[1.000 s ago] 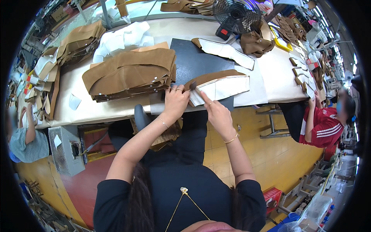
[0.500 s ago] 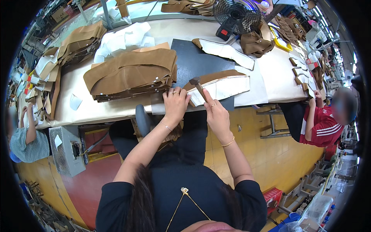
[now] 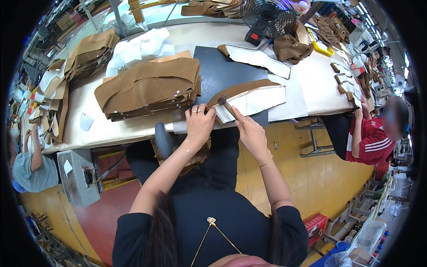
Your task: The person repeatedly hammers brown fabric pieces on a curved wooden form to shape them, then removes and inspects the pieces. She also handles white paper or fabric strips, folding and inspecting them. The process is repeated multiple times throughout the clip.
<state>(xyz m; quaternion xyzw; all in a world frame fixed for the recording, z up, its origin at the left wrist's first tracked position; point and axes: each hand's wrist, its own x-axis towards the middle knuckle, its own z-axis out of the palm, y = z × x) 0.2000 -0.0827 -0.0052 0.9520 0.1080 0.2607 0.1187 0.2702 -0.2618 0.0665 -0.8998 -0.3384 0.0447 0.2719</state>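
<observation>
My right hand (image 3: 251, 134) is closed around the wooden handle of a small hammer (image 3: 228, 107), its dark head down at the left end of a brown leather piece (image 3: 249, 85). White backing (image 3: 260, 101) covers the near side of that piece. Fingers bent, my left hand (image 3: 200, 121) pinches the piece's left end, close beside the hammer head; its fingertips are partly hidden. Under the piece lies a dark flat board (image 3: 218, 66). A second brown piece with white backing (image 3: 258, 58) rests farther back on the board.
A thick stack of brown leather pieces (image 3: 147, 84) stands left of my hands, with white sheets (image 3: 140, 46) behind it. A black fan (image 3: 267, 20) stands at the back. Co-workers sit at both sides, one in a red shirt (image 3: 371, 138). A grey rounded part (image 3: 163, 138) juts up at the table edge.
The hammer has come down, its head now lower against the leather piece's left end, and my right hand has dipped with it. My left hand stays at the same end.
</observation>
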